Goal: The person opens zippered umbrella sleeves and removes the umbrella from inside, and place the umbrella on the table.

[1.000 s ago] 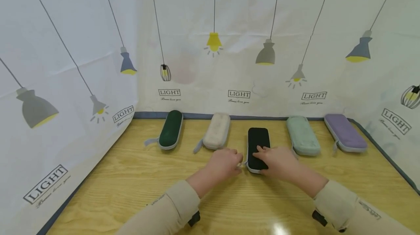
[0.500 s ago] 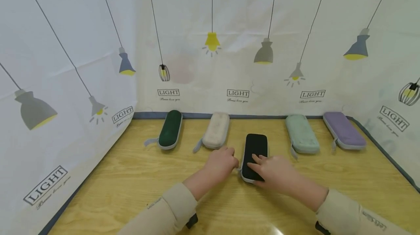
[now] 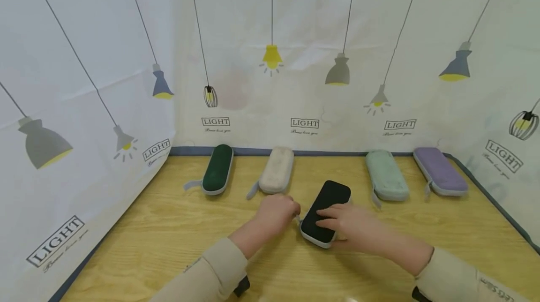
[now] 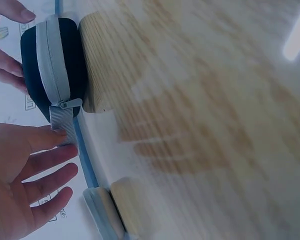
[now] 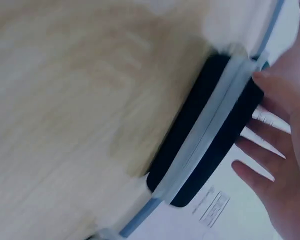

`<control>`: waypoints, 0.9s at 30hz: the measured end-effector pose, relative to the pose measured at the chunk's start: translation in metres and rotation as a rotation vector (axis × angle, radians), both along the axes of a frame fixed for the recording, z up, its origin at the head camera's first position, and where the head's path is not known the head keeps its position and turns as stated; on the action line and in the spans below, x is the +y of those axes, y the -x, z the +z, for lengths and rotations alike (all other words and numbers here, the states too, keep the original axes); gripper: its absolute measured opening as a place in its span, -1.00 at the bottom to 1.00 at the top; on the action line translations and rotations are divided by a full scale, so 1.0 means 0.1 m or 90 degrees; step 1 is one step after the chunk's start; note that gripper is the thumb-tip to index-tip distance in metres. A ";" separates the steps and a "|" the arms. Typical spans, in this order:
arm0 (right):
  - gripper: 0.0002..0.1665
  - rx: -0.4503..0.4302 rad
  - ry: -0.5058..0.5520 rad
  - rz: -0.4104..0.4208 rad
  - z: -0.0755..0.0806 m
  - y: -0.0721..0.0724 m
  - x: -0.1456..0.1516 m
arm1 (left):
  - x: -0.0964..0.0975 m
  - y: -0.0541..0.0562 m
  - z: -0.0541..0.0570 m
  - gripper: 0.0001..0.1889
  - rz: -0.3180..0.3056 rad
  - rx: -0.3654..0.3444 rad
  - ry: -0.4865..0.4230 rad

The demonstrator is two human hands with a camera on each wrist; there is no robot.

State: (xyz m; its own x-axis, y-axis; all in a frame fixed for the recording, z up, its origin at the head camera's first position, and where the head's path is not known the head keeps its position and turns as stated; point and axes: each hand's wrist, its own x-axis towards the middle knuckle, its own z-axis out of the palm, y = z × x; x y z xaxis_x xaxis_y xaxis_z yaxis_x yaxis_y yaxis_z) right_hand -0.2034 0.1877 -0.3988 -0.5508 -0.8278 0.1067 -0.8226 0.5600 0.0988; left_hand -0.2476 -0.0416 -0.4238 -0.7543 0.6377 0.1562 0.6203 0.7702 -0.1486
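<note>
On the wooden table [image 3: 177,241], the black case [image 3: 326,199] has slid nearer and turned crooked. The right hand [image 3: 352,223] lies on it, fingers spread, thumb against its side. The left hand [image 3: 276,212] pinches its little gray strap [image 4: 61,117].

Head feed: I log soft, even light with faint shadows on the surface [image 3: 147,227]. Left wrist: cool cast, one hard white glare upper right. Right wrist: hazy, the black case [image 5: 202,132] softened by blur.
</note>
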 end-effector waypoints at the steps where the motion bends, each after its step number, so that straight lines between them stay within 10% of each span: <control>1: -0.35 -0.019 0.002 -0.002 0.01 0.03 0.03 | 0.00 0.00 -0.01 -0.88 0.006 -0.010 -0.005; 14: -0.13 -0.156 -0.071 -0.058 0.09 0.43 0.10 | 0.00 0.05 -0.10 -0.88 0.106 -0.093 -0.074; 27: -0.27 -0.175 -0.048 -0.051 0.12 0.50 0.08 | -0.09 0.08 -0.11 -0.86 0.092 -0.381 -0.248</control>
State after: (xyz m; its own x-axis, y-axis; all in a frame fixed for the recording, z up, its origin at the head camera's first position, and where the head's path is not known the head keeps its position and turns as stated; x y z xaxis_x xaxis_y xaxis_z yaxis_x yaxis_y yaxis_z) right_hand -0.2531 0.1957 -0.3865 -0.6145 -0.7804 -0.1157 -0.7777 0.6239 -0.0777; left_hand -0.2555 -0.0511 -0.4349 -0.8544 0.5070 -0.1136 0.3973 0.7785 0.4860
